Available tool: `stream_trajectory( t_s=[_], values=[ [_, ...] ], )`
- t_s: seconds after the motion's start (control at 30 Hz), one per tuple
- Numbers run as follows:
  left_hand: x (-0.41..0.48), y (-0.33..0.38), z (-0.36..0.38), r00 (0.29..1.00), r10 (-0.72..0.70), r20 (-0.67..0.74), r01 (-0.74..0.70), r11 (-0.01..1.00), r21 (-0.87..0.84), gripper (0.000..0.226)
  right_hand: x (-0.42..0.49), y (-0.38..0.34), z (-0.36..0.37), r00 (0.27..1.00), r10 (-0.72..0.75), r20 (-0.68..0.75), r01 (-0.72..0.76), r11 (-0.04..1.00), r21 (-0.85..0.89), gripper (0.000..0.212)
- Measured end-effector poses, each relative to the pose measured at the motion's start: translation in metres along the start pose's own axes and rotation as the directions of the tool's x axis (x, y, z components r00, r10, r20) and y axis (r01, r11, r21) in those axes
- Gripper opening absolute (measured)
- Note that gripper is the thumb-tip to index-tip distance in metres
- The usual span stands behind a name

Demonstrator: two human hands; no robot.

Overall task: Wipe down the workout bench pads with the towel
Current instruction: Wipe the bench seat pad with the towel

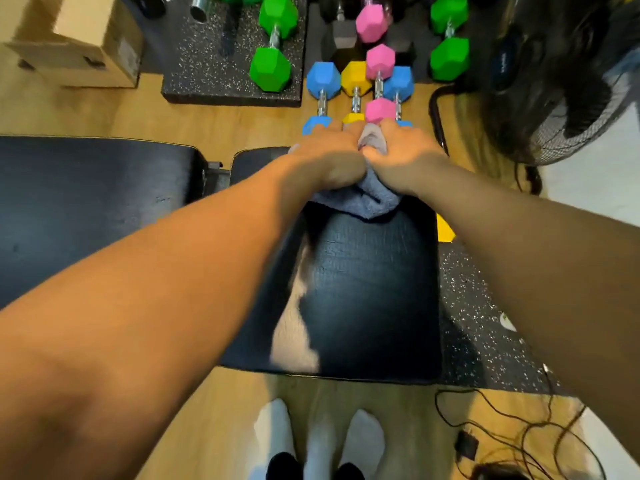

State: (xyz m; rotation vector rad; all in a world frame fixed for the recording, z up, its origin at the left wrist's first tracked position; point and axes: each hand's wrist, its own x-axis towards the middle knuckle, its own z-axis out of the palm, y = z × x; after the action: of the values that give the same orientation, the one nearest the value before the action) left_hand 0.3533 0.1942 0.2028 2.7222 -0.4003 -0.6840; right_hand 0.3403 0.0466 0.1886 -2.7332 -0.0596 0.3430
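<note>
Far left there's a closed cardboard box on the wooden floor; it's shut, so I can't tell what's inside. Below it is the long pad of the workout bench, black and a bit shiny. Next over, a speckled rubber mat has a green dumbbell sitting on it.

Then the action: the left hand is palm down on the grey towel, fingers curled over the far side of the bunched cloth, tips hidden. The towel sits at the far end of the short pad, scrunched up with a lump poking up between the two hands. The right hand is just beside the left, thumbs nearly touching, gripping the towel the same way with bent fingers.

Just past the hands, a blue dumbbell, a yellow dumbbell and a pink dumbbell are lined up on the floor. Further right is a second green dumbbell, then a dark floor fan. Bottom right, loose black cables lie on the floor, and white socks show at the near end of the pad.
</note>
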Motion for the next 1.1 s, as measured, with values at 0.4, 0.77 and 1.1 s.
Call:
stream_trajectory(
  t_s=[0.4,0.77,1.1],
  values=[
    [-0.052,0.061,0.069,0.917,0.275,-0.288,-0.303,0.951,-0.057,0.072,-0.101,0.047,0.012,0.972,0.227,-0.067,-0.173,0.875,0.452,0.055],
    [-0.202,0.072,0.147,0.891,0.386,-0.238,-0.437,0.87,-0.228,0.079,-0.277,0.04,0.073,0.959,0.282,0.007,-0.215,0.715,0.665,0.066],
    [-0.282,-0.026,0.166,0.914,0.227,-0.336,-0.277,0.955,-0.109,0.062,-0.275,-0.087,0.104,0.99,0.043,-0.132,-0.062,0.988,-0.142,0.076]
  ],
)
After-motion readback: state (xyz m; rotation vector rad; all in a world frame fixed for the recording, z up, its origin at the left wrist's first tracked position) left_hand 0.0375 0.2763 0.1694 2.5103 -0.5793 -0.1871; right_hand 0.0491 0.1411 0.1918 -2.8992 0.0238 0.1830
